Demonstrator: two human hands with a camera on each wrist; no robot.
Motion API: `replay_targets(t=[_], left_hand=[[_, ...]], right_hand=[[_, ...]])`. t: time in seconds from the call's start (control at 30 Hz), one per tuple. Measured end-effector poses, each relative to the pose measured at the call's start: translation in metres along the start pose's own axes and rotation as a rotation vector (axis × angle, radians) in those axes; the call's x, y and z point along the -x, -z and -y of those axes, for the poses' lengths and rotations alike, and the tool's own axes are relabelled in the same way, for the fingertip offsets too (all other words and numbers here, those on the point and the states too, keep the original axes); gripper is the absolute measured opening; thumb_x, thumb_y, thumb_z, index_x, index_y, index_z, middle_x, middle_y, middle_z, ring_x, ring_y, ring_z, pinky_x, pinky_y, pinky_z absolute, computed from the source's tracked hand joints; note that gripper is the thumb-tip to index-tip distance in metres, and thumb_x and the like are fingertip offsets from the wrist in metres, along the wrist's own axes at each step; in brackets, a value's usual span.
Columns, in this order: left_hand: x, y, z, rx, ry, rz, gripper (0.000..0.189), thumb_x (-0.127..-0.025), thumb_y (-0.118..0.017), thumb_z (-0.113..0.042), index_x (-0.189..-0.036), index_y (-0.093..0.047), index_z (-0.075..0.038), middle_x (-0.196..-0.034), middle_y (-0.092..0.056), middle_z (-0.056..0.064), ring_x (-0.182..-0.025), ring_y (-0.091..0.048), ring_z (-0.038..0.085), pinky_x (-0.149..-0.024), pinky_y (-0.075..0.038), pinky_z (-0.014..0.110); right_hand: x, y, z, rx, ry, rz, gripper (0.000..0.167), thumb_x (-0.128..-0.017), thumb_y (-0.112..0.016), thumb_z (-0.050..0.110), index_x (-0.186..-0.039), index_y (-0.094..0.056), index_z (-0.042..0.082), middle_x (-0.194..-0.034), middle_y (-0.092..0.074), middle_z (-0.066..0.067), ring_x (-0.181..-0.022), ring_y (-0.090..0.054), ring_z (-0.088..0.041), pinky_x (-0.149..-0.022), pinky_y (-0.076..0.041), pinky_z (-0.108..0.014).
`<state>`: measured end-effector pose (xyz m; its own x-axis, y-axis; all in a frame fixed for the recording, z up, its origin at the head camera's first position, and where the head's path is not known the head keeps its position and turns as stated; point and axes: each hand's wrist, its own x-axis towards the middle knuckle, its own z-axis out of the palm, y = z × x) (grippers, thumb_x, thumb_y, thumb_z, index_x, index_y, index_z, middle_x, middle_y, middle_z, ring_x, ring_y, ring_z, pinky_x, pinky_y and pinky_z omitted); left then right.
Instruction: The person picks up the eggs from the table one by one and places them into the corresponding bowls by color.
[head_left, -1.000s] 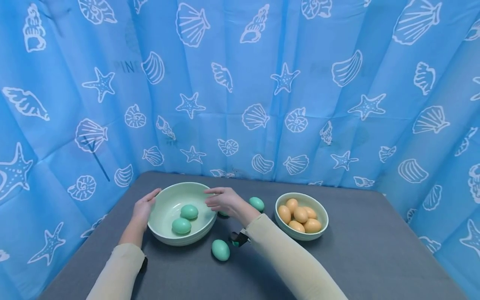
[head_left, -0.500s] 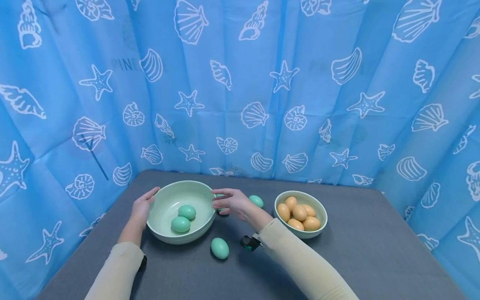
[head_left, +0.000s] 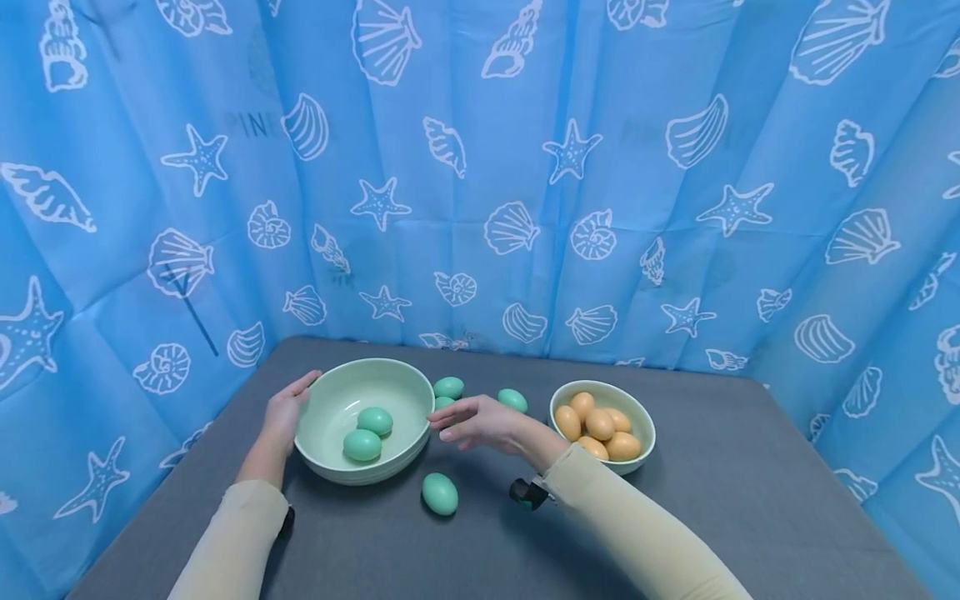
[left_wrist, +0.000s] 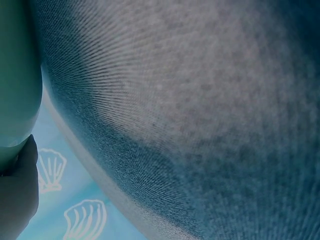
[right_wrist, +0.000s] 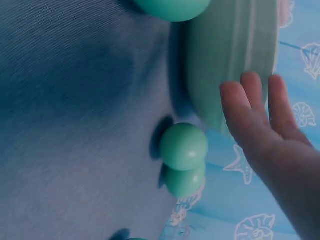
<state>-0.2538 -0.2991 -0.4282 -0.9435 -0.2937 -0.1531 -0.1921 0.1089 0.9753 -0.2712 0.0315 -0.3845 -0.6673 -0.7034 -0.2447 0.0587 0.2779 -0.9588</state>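
Note:
A large pale green bowl [head_left: 367, 475] stands left of centre on the table, with two green eggs [head_left: 362, 445] inside. My left hand [head_left: 283, 417] rests against its left side, fingers extended along the outside near the rim. Beside the bowl's right edge is my right hand [head_left: 483, 422], holding nothing, its fingers spread and pointing at the bowl wall. A single green egg [head_left: 440, 494] lies in front of these, nearer to me. Behind the right hand, two more green eggs [right_wrist: 183, 147] sit close together by the bowl. Another green egg [head_left: 513, 400] lies farther right.
A smaller pale green bowl [head_left: 649, 437] with several orange-tan eggs [head_left: 600, 424] stands to the right, beyond my right forearm. Grey cloth covers the table [head_left: 750, 483]. A blue curtain [head_left: 480, 183] with white shells and starfish hangs along the back edge.
My right hand has drawn back from over the bowl's right rim, rightward and toward me, uncovering the two green eggs behind it. The left hand stays at the bowl.

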Motion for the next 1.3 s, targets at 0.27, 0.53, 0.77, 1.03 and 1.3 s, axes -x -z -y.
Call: replay_targets(t=[0.27, 0.53, 0.77, 1.03, 1.3], left_hand=[[0.001, -0.001, -0.001, -0.004, 0.008, -0.003, 0.046, -0.107, -0.025, -0.014, -0.153, -0.029, -0.011, -0.16, -0.018, 0.012, -0.147, -0.01, 0.032, -0.118, -0.016, 0.047], [0.0, -0.001, 0.0, 0.009, 0.006, -0.003, 0.046, -0.107, -0.025, -0.011, -0.152, -0.03, -0.009, -0.159, -0.02, 0.011, -0.147, -0.011, 0.03, -0.118, -0.016, 0.045], [0.0, 0.0, -0.001, 0.011, 0.009, 0.002, 0.046, -0.107, -0.025, -0.012, -0.152, -0.03, -0.01, -0.159, -0.02, 0.011, -0.147, -0.011, 0.03, -0.118, -0.017, 0.044], [0.0, 0.001, -0.002, -0.003, 0.007, 0.001, 0.046, -0.107, -0.025, -0.012, -0.153, -0.029, -0.01, -0.16, -0.019, 0.011, -0.147, -0.01, 0.031, -0.118, -0.015, 0.045], [0.0, 0.001, -0.001, -0.002, 0.006, 0.004, 0.046, -0.107, -0.025, -0.012, -0.153, -0.029, -0.01, -0.16, -0.019, 0.011, -0.147, -0.009, 0.031, -0.118, -0.014, 0.045]], right_hand=[[0.005, 0.004, -0.018, 0.077, -0.019, 0.112, 0.041, -0.091, -0.065, 0.002, -0.131, -0.058, -0.002, -0.137, -0.055, -0.017, -0.129, -0.048, -0.034, -0.102, -0.045, -0.047], [0.005, 0.005, -0.031, 0.166, -0.001, 0.287, 0.042, -0.09, -0.065, -0.003, -0.131, -0.059, 0.0, -0.14, -0.054, -0.009, -0.136, -0.041, -0.029, -0.11, -0.036, -0.042], [0.004, -0.003, -0.033, 0.232, -0.001, 0.383, 0.046, -0.088, -0.066, -0.006, -0.133, -0.059, 0.001, -0.148, -0.044, -0.014, -0.139, -0.036, -0.021, -0.111, -0.035, -0.036], [0.002, -0.012, -0.037, 0.252, 0.007, 0.386, 0.046, -0.087, -0.065, -0.009, -0.132, -0.058, -0.002, -0.15, -0.038, -0.019, -0.142, -0.031, -0.024, -0.11, -0.035, -0.032], [0.006, -0.019, -0.041, 0.275, 0.021, 0.321, 0.046, -0.084, -0.067, -0.011, -0.128, -0.063, 0.001, -0.148, -0.042, -0.017, -0.14, -0.033, -0.024, -0.108, -0.038, -0.033]])
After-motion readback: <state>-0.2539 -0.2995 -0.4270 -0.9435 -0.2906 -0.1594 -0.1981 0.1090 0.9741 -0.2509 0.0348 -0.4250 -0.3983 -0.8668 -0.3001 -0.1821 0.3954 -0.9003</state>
